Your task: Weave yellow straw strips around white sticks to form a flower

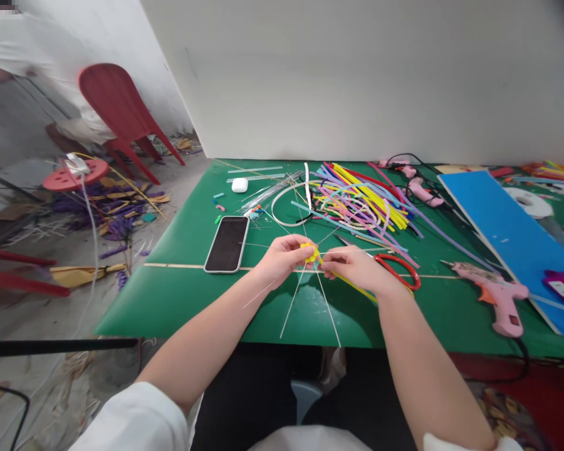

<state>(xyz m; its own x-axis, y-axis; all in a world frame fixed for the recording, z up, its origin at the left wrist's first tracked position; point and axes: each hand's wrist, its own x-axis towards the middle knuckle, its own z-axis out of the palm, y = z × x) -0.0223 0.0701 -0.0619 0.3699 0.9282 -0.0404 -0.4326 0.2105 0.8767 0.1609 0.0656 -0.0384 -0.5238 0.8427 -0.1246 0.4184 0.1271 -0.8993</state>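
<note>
My left hand (284, 260) pinches a small yellow woven piece (311, 253) above the green table. Thin pale sticks (290, 307) fan out from this piece in several directions. Close on its right, my right hand (350, 266) is closed on a yellow strip (355, 287) that runs from the piece and trails under the wrist. Red-handled scissors (416, 275) lie beside my right wrist, partly hidden by the hand. To the left of my left hand rests a phone (227, 244) with a dark screen.
Colourful strips (366, 194) are heaped at the back of the green table (169, 300). A pink glue gun (498, 294) and a blue board (512, 232) lie right. A white case (239, 185) sits back left. Beyond the left edge, a person (42, 69) sits by a red chair (115, 100).
</note>
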